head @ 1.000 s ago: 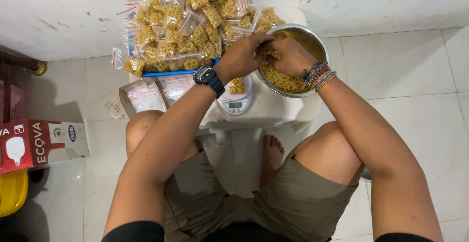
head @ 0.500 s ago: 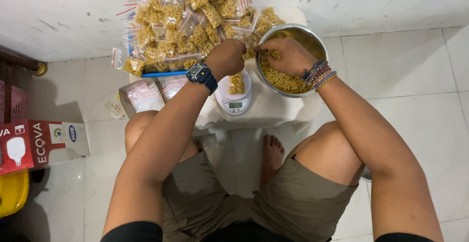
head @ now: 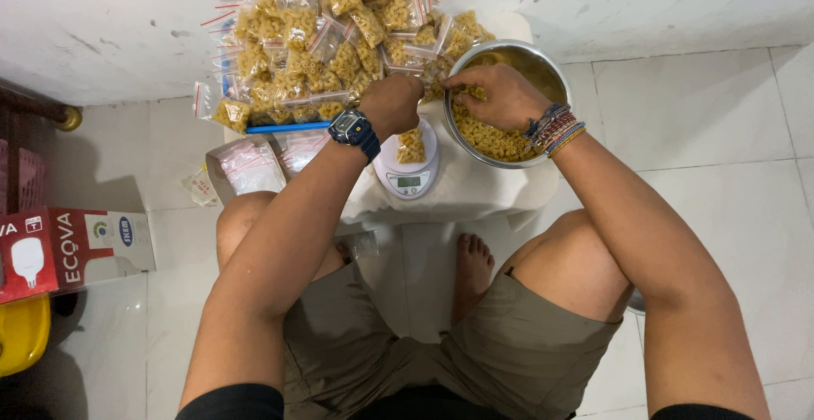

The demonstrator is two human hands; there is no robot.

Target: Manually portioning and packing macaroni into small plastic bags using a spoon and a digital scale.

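Macaroni (head: 496,139) fills the lower part of the steel bowl (head: 543,62) on the white counter (head: 475,187) in front of my knees. My right hand (head: 494,94) reaches into the bowl, its fingers (head: 458,89) curled down onto the pasta; I cannot tell how much they hold. My left hand (head: 392,102) is closed around the top of a small clear bag (head: 411,144) with pasta in it, which hangs over the white kitchen scale (head: 409,174) just beside the bowl. Behind the scale lies a heap of filled bags (head: 322,38) with red-striped tops, reaching the wall. Empty bags (head: 250,164) lie at the counter's left edge, near a blue stick (head: 288,127).
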